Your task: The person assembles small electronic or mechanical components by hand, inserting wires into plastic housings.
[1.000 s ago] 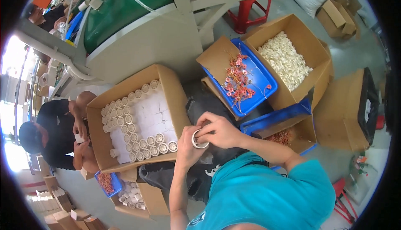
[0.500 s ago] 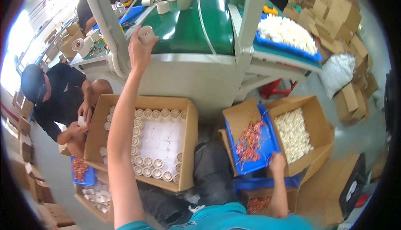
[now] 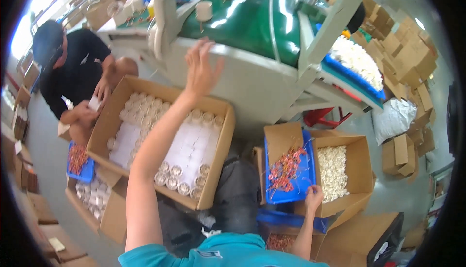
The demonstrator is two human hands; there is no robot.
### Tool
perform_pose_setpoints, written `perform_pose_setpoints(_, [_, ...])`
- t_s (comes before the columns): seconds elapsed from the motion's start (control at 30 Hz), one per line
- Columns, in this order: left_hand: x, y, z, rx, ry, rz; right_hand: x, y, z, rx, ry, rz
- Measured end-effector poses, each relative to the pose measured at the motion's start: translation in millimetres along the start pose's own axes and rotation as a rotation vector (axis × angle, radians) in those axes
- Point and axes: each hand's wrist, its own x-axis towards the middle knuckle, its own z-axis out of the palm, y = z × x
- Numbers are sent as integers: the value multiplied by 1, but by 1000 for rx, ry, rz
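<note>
Here my left hand (image 3: 201,70) is spread open and empty just short of the belt (image 3: 247,19); far beyond stands a light, stiff spool (image 3: 203,11), best pinched round its sides. My right hand (image 3: 313,197) grips the blue tray (image 3: 289,195).

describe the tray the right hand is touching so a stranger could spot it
Start at the green conveyor belt and come down to the open cardboard boxes. The shallow blue plastic tray leans between two of them, under the right hand. Unlike its neighbour's white parts, it holds tangled red-orange wires.

Grey floor (image 3: 53,155): open cardboard boxes (image 3: 221,160), blue trays (image 3: 80,172) w/ small parts. Green conveyor belt (image 3: 252,19): white spools (image 3: 204,10).
</note>
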Motion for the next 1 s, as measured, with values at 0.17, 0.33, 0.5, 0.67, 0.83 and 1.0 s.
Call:
perform_pose_setpoints(0.17, [-209,26,-53,-96,-885,-446,6,-47,9,666,-96,152])
perform_pose_setpoints(0.33, [-269,18,-42,55,-1151,-299,-4,-59,6,680,-146,-13])
perform_pose_setpoints(0.5, [-288,20,30,285,-848,-240,-32,-77,-15,741,-151,8])
perform_pose_setpoints(0.67, [-317,15,44,474,-766,-185,-52,-76,-27,752,-87,81])
perform_pose_setpoints(0.83, [-297,13,36,436,-754,6,-49,-83,-22,788,-138,94])
perform_pose_setpoints(1.0, [-272,24,24,331,-824,-97,-40,-117,-23,885,-134,18])
